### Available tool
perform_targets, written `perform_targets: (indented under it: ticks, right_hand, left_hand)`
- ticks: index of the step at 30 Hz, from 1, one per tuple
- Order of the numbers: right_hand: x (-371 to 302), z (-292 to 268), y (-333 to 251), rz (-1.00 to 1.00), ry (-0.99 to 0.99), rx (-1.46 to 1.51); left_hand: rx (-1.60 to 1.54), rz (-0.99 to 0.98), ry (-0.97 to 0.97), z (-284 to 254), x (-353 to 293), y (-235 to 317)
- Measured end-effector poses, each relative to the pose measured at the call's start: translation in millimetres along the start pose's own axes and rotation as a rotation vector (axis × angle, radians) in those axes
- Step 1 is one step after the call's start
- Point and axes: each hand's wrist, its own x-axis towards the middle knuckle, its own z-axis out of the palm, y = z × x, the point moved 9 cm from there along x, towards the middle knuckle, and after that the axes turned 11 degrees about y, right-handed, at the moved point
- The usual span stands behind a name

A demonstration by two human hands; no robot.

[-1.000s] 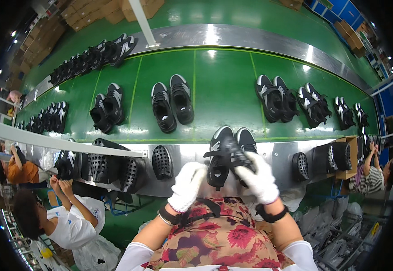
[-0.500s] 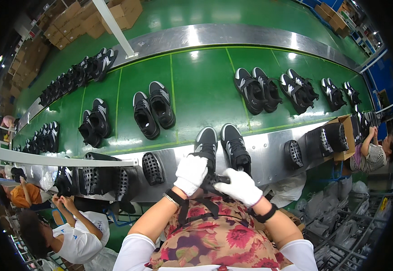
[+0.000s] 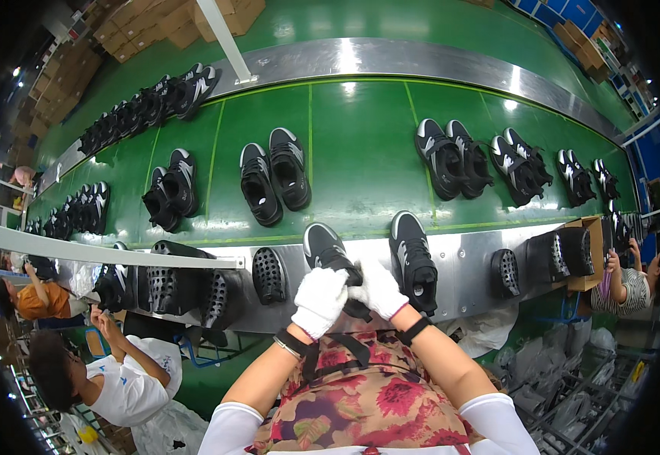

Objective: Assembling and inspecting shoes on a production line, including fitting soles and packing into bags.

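A black sneaker with a light grey toe lies on the metal ledge in front of me, tilted, toe pointing away. My left hand, in a white knit glove, is closed around its left side near the opening. From the right, my gloved right hand grips the same sneaker by the opening, fingers bent. A black part shows below the hands; I cannot tell whether it is the heel or a separate piece. The matching sneaker stands just right of my right hand, untouched, its opening toward me.
Pairs of sneakers stand along the green conveyor belt. Black perforated shoe inserts lie on the metal ledge. A white post crosses at left. Co-workers sit on both sides, beside an open carton at right.
My hands have come closer together on the left sneaker, the right one moving in leftward. That sneaker now tilts and sits further from its mate. The whole view has shifted slightly.
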Motion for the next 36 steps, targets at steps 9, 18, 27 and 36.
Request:
perform_targets:
  ticks: [9,18,27,36]
  right_hand:
    - [5.4,5.6,5.2,0.034,-0.102,0.003]
    - [7.3,-12.7,-11.3,-0.001,0.139,0.359]
    - [18.5,-1.4,0.4,0.054,-0.089,0.422]
    - [23.9,-1.5,-11.2,-0.035,-0.149,0.311]
  left_hand:
    - [0.089,0.016,0.164,-9.6,-6.1,9.7]
    - [0.252,-0.008,-0.090,37.3,-12.4,10.6]
    - [-0.055,-0.370,0.265,-27.4,-71.1,-40.4]
    - [-1.233,-1.323,0.117,63.1,-112.0,-94.4]
